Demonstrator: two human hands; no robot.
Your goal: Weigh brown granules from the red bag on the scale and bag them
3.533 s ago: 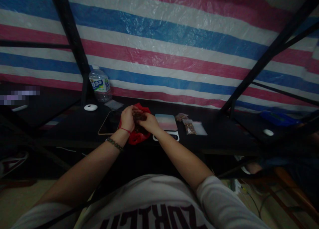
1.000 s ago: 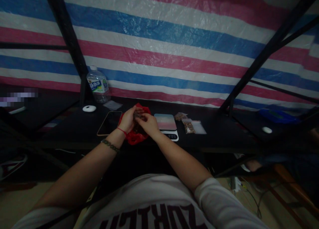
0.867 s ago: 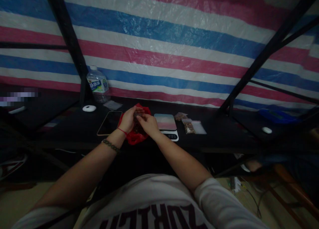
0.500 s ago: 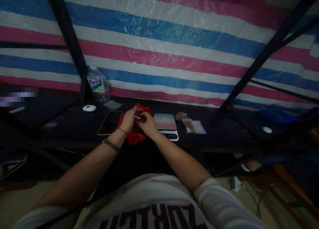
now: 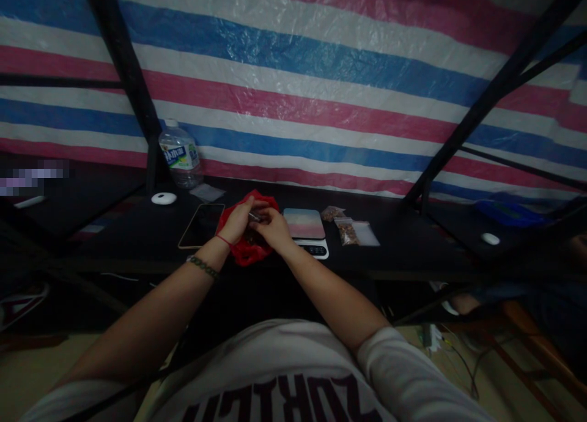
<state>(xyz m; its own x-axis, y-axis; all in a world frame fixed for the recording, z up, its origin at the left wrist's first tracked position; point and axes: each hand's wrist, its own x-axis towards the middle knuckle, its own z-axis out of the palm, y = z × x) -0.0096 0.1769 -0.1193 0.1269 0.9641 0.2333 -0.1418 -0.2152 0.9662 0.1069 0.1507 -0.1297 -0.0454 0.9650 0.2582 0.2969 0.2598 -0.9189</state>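
**L hand (image 5: 235, 222) + R hand (image 5: 276, 229) drawn together at small shiny item (image 5: 255, 216), over red bag (image 5: 250, 255)**

Grip: fingers of both bend in from opp. sides, R thumb close up to the item. Low light + blur, so can't tell if either hand is really clamped on it, or which one carries it. Item sits btwn the fingertips, prob. clear plastic.

Change: approx 3 s ago a brown clump showed btwn the hands; now it's the shiny item, glint smaller than ½ sec ago. Hands are at much the same spot, finger pose differs. Prob. means fine finger work, mid-step.

Just under grip: red bag, w/ dark brown bits (image 5: 251, 236) inside.

Just L of grip: phone-like device (image 5: 202, 226), lying flat by the bag.

Just R: scale (image 5: 304, 224), partly behind R wrist. Farther R: two filled bags (image 5: 348, 233) and a flat clear bag (image 5: 367, 234) next to the nearer one. All unmoved.

Beyond grip, to L: another clear bag (image 5: 208, 193), upright bottle (image 5: 180, 159), white rounded item (image 5: 164, 199), likewise unmoved, on black table (image 5: 413, 244).
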